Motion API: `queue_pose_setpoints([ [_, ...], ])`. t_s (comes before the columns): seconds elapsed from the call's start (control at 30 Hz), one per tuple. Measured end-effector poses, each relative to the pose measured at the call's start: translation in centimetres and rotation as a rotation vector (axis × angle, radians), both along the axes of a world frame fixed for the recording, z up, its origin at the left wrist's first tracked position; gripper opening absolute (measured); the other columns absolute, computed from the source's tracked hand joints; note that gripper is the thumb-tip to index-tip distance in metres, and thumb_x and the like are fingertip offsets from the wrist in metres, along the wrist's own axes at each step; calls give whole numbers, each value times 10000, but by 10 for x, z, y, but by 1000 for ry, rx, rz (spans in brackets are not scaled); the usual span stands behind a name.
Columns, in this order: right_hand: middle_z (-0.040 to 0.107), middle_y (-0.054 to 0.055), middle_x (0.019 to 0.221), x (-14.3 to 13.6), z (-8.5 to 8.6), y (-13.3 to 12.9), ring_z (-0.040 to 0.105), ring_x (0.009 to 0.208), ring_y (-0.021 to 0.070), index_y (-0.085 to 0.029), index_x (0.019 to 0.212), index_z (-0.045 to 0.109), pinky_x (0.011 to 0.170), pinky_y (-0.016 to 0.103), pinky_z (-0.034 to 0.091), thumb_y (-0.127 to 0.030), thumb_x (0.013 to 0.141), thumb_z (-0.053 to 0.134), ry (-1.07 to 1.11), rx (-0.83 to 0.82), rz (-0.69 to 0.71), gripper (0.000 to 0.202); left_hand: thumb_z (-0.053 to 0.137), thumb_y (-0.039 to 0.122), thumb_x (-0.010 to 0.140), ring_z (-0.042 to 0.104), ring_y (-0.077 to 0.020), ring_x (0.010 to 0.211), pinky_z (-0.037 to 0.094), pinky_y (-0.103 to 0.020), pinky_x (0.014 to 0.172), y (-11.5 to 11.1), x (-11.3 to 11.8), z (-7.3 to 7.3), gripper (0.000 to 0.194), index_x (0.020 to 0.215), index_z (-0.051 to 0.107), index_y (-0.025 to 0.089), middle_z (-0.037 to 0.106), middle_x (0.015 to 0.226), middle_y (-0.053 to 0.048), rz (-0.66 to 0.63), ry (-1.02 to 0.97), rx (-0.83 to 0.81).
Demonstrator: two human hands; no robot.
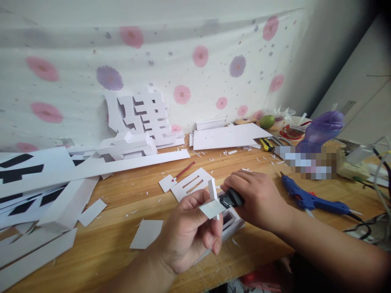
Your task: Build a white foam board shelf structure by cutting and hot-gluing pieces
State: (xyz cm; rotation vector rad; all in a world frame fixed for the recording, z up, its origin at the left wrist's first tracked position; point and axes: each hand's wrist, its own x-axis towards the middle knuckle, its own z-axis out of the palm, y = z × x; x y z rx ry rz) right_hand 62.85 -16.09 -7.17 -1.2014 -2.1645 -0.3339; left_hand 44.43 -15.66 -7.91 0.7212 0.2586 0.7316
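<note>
I am watching the two hands working together just above the front edge of the wooden surface (122, 228), and I am taking the blue glue gun (311, 199) as my landmark. The left hand (186, 236) is closed around a small white foam piece (212, 207), pinching it between thumb and fingers, to the left of the glue gun and nearer to me. The right hand (259, 199) is clamped on a black-handled cutter (232, 198), whose tip is touching the foam piece; I cannot see the blade itself. I am judging that the step in hand is the trimming of this small piece, which is standing partly upright with a flat tab below. Just under both hands a white box-like foam part (232, 224) is lying, and a flat cut-out sheet (192, 185) with slots is lying left of the glue gun, farther from me, beside a red pencil (183, 171). The next move, in my judgement, is calling for a short and steady cut, keeping the left fingers away from the cutting line, because the piece is small and the thumb is very near to the cutter.
</note>
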Motion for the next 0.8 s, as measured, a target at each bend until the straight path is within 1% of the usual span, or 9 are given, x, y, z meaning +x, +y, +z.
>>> queue_pose_setpoints([
  [0.17, 593, 27, 629, 1, -1, 3, 527, 566, 155, -154, 726, 592, 545, 285, 327, -196, 877, 472, 16, -13, -26, 196, 686, 273, 844, 374, -18, 352, 465, -153, 417, -1, 0, 1, 236, 708, 559, 128, 608, 551, 13, -4, 11, 14],
  [0.33, 603, 27, 631, 0, -2, 5, 542, 574, 152, -166, 725, 585, 555, 275, 340, -178, 852, 467, 16, -10, -35, 174, 663, 291, 861, 413, -38, 361, 446, -149, 410, -1, 0, 0, 236, 715, 563, 135, 552, 511, 31, -23, 35, 32],
  [0.4, 619, 31, 640, 4, -3, 8, 567, 590, 159, -171, 733, 588, 560, 270, 344, -150, 807, 468, 28, -33, -70, 142, 650, 313, 871, 429, -41, 361, 433, -142, 399, -3, 0, -2, 254, 715, 567, 130, 551, 505, 26, -45, 48, 50],
  [0.5, 652, 50, 667, 14, -6, 16, 595, 593, 176, -171, 761, 598, 545, 263, 331, -110, 722, 481, 65, -67, -169, 138, 645, 339, 874, 434, -37, 353, 453, -151, 401, -8, -1, -5, 262, 736, 551, 137, 587, 537, 16, -97, 50, 74],
  [0.57, 652, 54, 645, 21, -7, 22, 584, 552, 177, -170, 760, 595, 517, 257, 309, -109, 716, 491, 86, -76, -222, 128, 649, 338, 872, 428, -30, 350, 471, -156, 409, -9, -2, -6, 254, 751, 542, 142, 602, 552, 15, -95, 63, 68],
  [0.63, 637, 43, 609, 24, -7, 25, 569, 518, 171, -176, 749, 584, 498, 249, 295, -128, 745, 498, 104, -88, -246, 98, 640, 315, 879, 436, -28, 355, 475, -150, 415, -7, -2, -4, 241, 747, 543, 139, 605, 554, 15, -59, 95, 50],
  [0.7, 636, 31, 613, 22, -6, 22, 577, 526, 165, -181, 758, 580, 500, 243, 305, -129, 749, 496, 114, -99, -227, 99, 630, 286, 885, 444, -28, 357, 475, -145, 413, -5, -2, -1, 226, 737, 553, 133, 607, 553, 13, -20, 107, 33],
  [0.8, 645, 26, 656, 11, -2, 9, 598, 577, 162, -180, 763, 585, 534, 246, 344, -116, 721, 491, 97, -114, -113, 122, 653, 270, 864, 415, -21, 350, 489, -156, 415, -3, 0, 2, 233, 708, 575, 115, 599, 538, 11, 25, 70, 21],
])
